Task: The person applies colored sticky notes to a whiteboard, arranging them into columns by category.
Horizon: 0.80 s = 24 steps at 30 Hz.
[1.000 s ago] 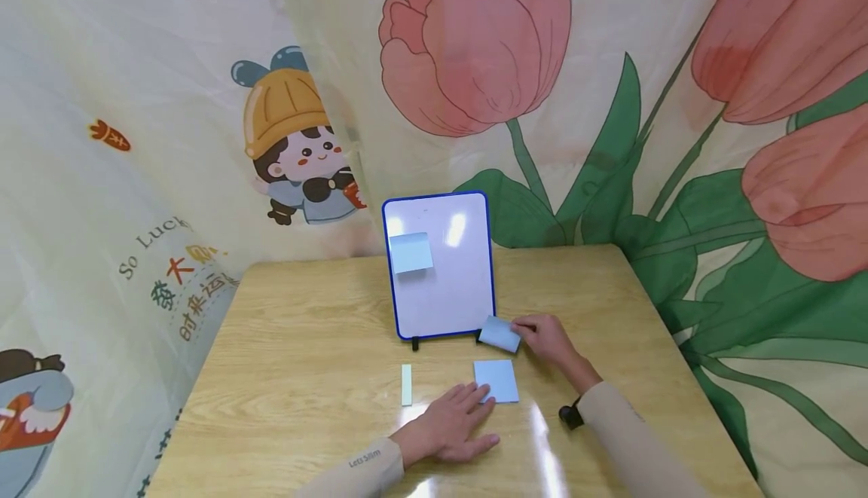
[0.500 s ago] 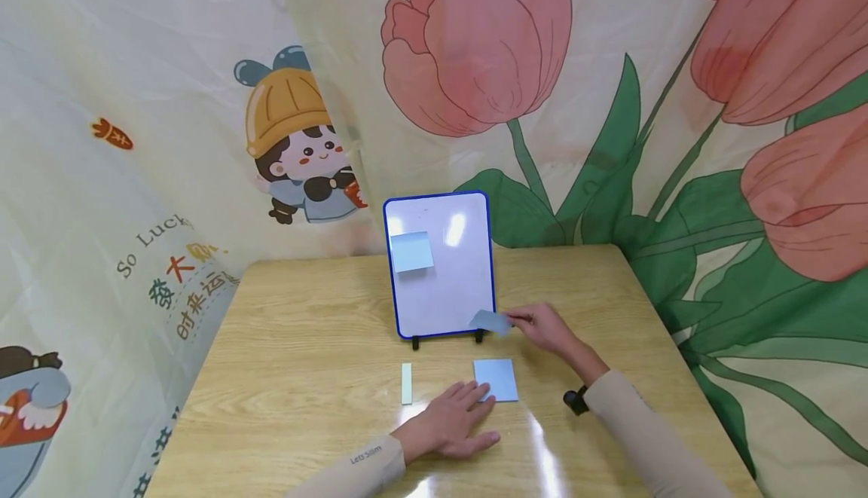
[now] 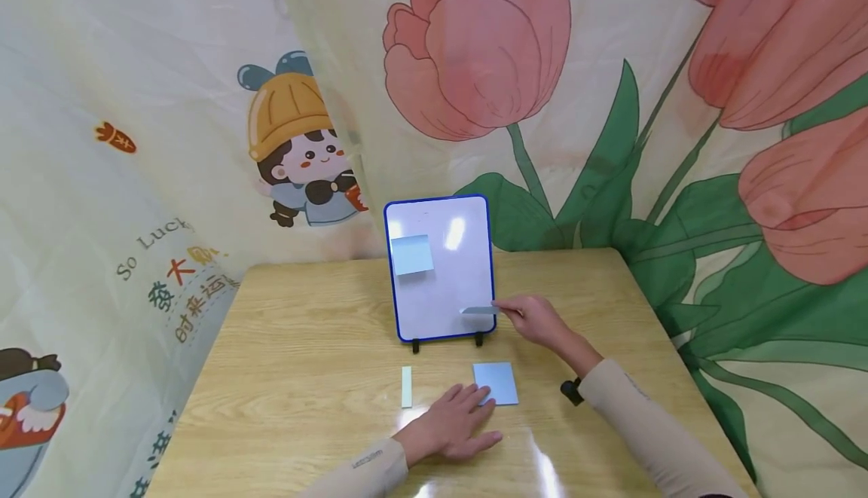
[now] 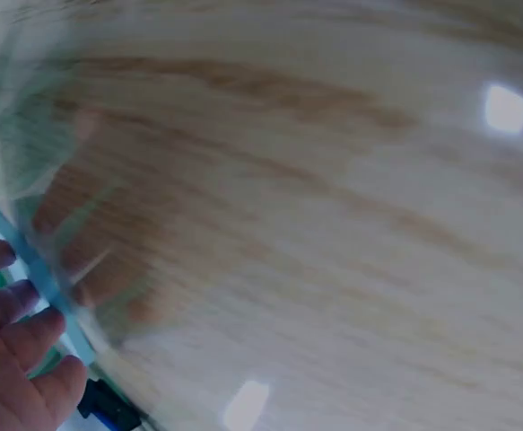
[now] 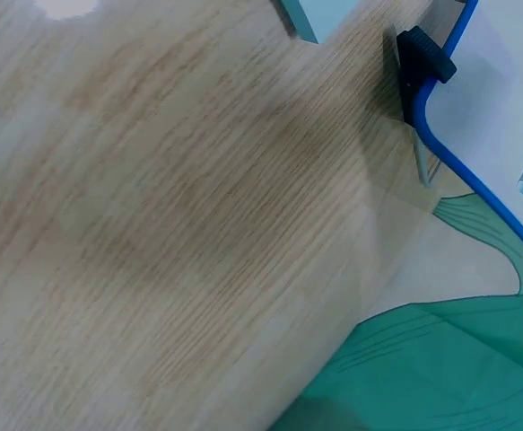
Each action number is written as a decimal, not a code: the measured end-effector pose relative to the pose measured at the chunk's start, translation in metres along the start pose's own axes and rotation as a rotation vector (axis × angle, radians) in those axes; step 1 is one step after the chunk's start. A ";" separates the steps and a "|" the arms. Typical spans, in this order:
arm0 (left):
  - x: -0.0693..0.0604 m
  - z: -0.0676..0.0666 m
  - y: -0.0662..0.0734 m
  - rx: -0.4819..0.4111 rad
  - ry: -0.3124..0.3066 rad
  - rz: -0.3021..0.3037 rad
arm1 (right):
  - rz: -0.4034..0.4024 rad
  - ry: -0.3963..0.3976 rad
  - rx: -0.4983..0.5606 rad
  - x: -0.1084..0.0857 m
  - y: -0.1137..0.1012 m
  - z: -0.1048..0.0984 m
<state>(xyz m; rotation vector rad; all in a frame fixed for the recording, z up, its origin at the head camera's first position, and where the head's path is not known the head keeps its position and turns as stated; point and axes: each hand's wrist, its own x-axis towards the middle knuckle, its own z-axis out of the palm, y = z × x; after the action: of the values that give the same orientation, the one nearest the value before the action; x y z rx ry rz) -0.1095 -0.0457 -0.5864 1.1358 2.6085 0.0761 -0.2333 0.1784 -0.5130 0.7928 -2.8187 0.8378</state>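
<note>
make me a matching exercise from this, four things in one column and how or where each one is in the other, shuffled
1. left hand
2. right hand
3. whiteboard
4. narrow pale green strip

A. blue-framed, standing on black feet
B. lies on the wooden table
C. touches the blue sticky-note pad
D. pinches a blue sticky note

Pairs: 1-C, 2-D, 3-A, 4-B

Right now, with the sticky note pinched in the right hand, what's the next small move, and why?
Probably turn the right hand so the pinched sticky note faces the whiteboard: it shows nearly edge-on before the lower right area, while a light-blue note is already on the whiteboard's upper left.
</note>
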 end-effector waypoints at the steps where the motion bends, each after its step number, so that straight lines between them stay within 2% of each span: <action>1: 0.001 0.000 0.000 -0.008 -0.001 -0.002 | -0.010 0.005 -0.008 0.001 -0.001 0.000; 13: 0.007 -0.007 0.003 -0.022 -0.025 -0.046 | -0.125 0.021 -0.098 0.021 -0.014 -0.002; 22: 0.009 -0.014 -0.001 -0.041 0.036 -0.028 | -0.182 0.057 -0.162 0.033 -0.020 -0.002; 24: 0.008 -0.018 -0.005 -0.036 0.080 -0.019 | -0.218 0.073 -0.171 0.036 -0.022 -0.001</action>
<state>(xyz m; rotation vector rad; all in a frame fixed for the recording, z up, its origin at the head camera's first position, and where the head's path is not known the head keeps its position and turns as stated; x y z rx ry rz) -0.1236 -0.0421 -0.5715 1.1176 2.6762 0.1670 -0.2536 0.1468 -0.4936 0.9964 -2.6344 0.5732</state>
